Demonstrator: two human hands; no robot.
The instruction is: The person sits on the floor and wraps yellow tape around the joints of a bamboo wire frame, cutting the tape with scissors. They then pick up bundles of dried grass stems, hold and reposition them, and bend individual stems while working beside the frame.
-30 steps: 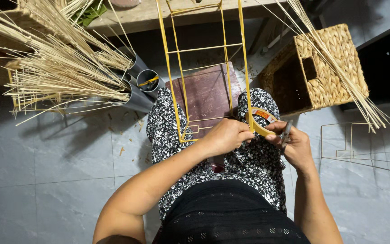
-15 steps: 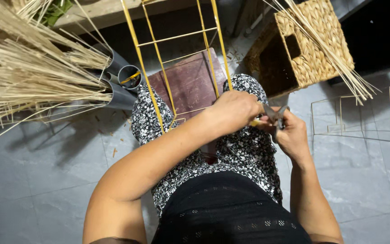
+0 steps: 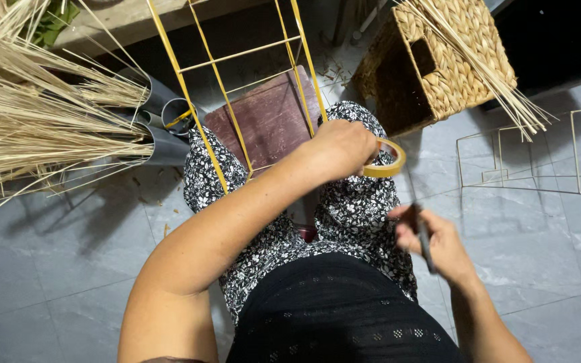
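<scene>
Tape roll [image 3: 386, 158] held at the yellow frame [image 3: 226, 114] over the lap.

Left hand [image 3: 336, 149] is closed around the tape roll, just beside the frame's lower right rail. Right hand [image 3: 438, 243] is clenched on a thin dark tool [image 3: 422, 235], blurred, lower and apart from the roll. Straw bundles [image 3: 35, 121] lie left; a woven basket [image 3: 448, 57] stands upper right.

Your left hand [image 3: 336, 148] holds a yellow tape roll [image 3: 386, 158] by the yellow frame [image 3: 237, 87] on your lap — your right hand [image 3: 438, 245] grips a dark tool [image 3: 419, 228], a bit blurry. A woven basket [image 3: 448, 60] sits nearby.
</scene>
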